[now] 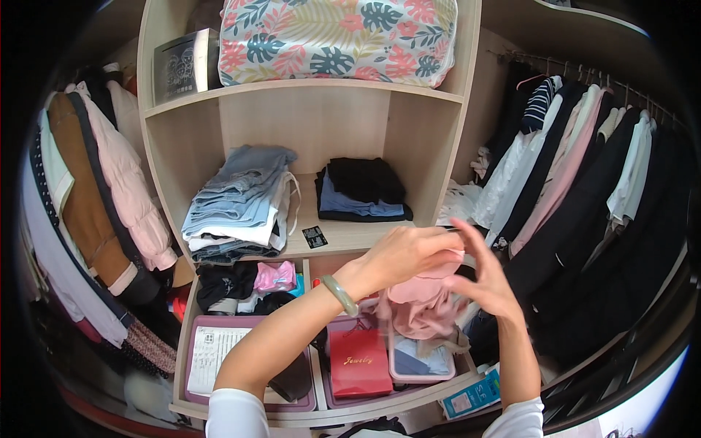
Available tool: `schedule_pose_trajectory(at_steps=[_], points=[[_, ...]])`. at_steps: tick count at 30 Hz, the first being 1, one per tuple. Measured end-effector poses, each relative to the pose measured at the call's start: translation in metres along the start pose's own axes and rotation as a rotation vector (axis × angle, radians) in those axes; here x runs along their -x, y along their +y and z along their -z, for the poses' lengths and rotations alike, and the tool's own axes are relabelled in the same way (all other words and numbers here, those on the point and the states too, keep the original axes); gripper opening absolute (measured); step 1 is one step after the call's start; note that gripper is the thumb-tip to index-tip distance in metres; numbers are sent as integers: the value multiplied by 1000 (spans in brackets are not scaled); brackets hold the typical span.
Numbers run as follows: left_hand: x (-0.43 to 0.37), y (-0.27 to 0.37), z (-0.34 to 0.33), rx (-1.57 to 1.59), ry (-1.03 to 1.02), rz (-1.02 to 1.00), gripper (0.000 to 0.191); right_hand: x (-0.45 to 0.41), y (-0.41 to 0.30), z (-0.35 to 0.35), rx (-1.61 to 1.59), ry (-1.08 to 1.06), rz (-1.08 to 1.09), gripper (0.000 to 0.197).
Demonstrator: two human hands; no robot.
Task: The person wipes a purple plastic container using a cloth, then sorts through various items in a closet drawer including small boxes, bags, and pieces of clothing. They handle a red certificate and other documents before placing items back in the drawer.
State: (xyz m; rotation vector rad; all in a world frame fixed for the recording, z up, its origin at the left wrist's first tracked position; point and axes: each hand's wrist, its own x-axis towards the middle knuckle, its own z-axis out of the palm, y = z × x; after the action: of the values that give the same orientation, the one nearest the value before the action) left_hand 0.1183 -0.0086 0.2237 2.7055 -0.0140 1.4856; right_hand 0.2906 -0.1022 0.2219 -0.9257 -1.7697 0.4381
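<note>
My left hand (419, 249), with a jade-green bangle (339, 295) on its wrist, reaches across to the right and grips the top of a pink piece of clothing (421, 306). The soft fabric hangs in folds over the open drawer. Close beside it, my right hand (487, 279) has thumb and fingers spread around the cloth's right side; motion blurs it slightly. Under the fabric is a pink-rimmed plastic box (421, 378) with folded light and blue-grey cloth inside. A red jewelry bag (360, 362) lies left of that box.
Left in the drawer are a purple tray (249, 404) with a written sheet (211, 356), dark clothes (224, 282) and a pink packet (275, 275). Folded jeans (241, 186) and dark garments (364, 189) stack on the shelf. Hanging clothes (569, 164) flank the right. A blue box (471, 391) leans at the drawer front.
</note>
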Motion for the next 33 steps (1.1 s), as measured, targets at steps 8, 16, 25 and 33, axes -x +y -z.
schedule_pose_trajectory(at_steps=[8,16,25,33], points=[[1,36,19,61,95,488,41,-32,-19,21,-124,111,-188,16],[36,29,79,223,14,759,23,-46,-37,47,-270,360,-117,18],[-6,41,99,-548,217,632,38,-61,-57,-1,331,380,9,17],[-25,77,106,171,144,666,41,-72,-95,-33,-458,-77,-124,24]])
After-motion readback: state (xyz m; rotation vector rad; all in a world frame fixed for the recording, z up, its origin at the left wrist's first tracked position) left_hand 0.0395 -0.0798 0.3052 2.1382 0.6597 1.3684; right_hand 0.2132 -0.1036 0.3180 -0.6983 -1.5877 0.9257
